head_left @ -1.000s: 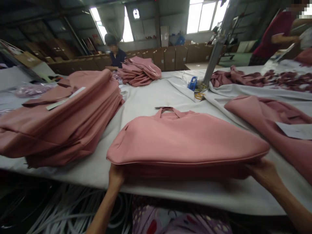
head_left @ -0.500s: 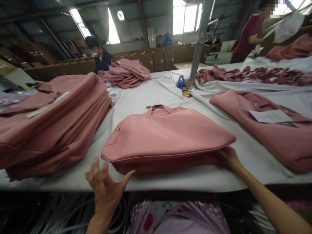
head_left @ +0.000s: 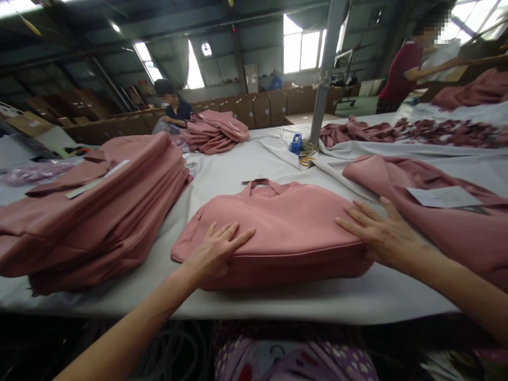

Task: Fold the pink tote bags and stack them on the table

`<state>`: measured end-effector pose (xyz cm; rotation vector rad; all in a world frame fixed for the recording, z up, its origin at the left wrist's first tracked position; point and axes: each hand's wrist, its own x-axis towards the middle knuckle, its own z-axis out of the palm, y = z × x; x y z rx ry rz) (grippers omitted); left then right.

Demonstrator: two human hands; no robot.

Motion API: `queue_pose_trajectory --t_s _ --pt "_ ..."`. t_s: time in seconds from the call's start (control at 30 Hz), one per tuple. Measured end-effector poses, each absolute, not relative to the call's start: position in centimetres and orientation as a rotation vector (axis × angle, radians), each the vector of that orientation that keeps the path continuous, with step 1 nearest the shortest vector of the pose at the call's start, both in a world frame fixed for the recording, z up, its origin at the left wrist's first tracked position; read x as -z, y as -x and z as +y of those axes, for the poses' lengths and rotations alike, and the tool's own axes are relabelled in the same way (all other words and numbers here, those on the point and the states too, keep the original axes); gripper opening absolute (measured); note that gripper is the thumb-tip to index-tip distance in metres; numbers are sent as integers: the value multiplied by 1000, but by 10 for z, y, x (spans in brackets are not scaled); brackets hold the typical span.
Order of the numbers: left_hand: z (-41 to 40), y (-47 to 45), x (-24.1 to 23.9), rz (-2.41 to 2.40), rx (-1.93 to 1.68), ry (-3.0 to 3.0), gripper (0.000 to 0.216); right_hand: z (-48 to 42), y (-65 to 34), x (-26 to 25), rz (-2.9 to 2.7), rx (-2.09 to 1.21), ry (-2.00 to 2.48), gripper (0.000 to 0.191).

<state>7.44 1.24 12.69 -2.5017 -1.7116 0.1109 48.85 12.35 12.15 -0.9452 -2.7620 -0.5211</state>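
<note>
A flat pink bag (head_left: 286, 222) with two short handles lies on the white table (head_left: 238, 169) right in front of me. My left hand (head_left: 216, 251) rests palm down on the bag's near left part, fingers spread. On the bag's near right corner my right hand (head_left: 379, 235) lies flat, fingers apart as well. Neither hand grips anything.
A tall stack of pink bags (head_left: 91, 206) stands at the left. More pink bags (head_left: 440, 211) with a paper slip (head_left: 442, 197) lie at the right. A metal post (head_left: 323, 69) and a blue tool (head_left: 295, 144) stand behind. Two other people work at the far side.
Both hands came off the bag's near edge and underside and now press flat on top of it. The bag has settled flatter on the table.
</note>
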Motion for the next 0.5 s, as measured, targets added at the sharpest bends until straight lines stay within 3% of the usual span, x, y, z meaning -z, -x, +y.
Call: queue_pose_trajectory --t_s 0.1,0.33,0.5 --pt "5 -78 -102 -1832 -137 2351 94 146 -484 -96 -2808 493 918 73" --pt "-19 -79 -3 -1796 22 2105 69 126 -495 2 -2545 597 967 56" --pt "-20 -95 -26 -1796 26 2139 66 126 -493 -4 -2606 597 933 59"
